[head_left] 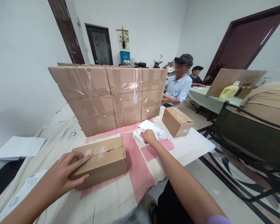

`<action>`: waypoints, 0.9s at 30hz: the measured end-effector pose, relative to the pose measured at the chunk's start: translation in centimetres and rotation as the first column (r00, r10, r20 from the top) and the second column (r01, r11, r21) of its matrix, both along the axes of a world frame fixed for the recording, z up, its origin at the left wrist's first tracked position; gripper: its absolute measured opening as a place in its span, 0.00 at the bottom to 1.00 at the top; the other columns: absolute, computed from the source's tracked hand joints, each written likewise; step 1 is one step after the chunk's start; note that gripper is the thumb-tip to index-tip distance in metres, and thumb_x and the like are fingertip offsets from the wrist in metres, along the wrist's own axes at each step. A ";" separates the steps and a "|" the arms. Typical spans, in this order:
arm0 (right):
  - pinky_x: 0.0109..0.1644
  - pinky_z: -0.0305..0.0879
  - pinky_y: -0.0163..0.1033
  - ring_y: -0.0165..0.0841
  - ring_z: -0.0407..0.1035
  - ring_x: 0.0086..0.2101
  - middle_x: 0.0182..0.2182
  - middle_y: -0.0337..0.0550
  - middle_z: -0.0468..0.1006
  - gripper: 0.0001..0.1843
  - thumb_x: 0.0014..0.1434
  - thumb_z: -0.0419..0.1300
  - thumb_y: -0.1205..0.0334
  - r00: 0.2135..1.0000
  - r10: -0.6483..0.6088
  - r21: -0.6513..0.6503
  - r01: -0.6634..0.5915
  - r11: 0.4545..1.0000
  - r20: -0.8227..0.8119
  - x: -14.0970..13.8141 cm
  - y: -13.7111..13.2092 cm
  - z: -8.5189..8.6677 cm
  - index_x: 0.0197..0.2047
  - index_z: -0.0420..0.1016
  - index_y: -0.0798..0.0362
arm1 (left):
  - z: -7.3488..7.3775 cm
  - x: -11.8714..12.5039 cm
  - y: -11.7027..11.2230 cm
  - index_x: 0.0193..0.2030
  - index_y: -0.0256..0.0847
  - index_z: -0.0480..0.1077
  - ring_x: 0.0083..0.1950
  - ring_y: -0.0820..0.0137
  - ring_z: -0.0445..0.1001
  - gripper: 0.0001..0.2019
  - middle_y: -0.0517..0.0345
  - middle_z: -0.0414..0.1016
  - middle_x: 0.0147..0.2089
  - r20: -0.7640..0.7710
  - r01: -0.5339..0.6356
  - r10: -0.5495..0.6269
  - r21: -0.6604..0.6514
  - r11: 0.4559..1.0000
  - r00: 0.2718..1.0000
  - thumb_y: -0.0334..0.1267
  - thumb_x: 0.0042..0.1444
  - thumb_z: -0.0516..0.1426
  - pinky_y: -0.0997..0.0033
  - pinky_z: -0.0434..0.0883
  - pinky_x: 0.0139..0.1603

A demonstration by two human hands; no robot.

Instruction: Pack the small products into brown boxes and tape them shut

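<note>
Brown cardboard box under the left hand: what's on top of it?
The left hand rests there, with patches of clear, shiny tape. Whatever lies beneath the fingers is covered.

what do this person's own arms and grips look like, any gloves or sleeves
The left grip and right grip are bare hands, with no gloves showing. Both forearms look bare, with no watch or bracelet in sight. A pale purple sleeve shows by the right elbow; no left sleeve is in view.

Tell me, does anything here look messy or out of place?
Slightly: a crumpled scrap lies loose on the cloth left of the stacked boxes, and small pale bits are strewn beside the right hand, looking like litter.
</note>
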State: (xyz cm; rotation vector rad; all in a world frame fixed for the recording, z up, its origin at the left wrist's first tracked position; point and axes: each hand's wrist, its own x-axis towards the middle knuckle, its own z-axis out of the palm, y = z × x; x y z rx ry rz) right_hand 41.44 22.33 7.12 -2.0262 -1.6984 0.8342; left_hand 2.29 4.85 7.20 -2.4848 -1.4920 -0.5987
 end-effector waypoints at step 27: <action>0.23 0.64 0.31 0.28 0.67 0.15 0.12 0.37 0.72 0.22 0.57 0.66 0.65 0.817 -0.127 -0.091 0.092 0.992 -0.562 2.4 0.2 -2.3 0.19 0.58 0.49 | -0.4 0.6 -0.2 0.69 0.59 0.64 0.52 0.59 0.69 0.29 0.53 0.67 0.52 0.042 0.039 -0.041 0.049 0.998 0.998 0.50 0.61 0.60 0.57 0.67 0.54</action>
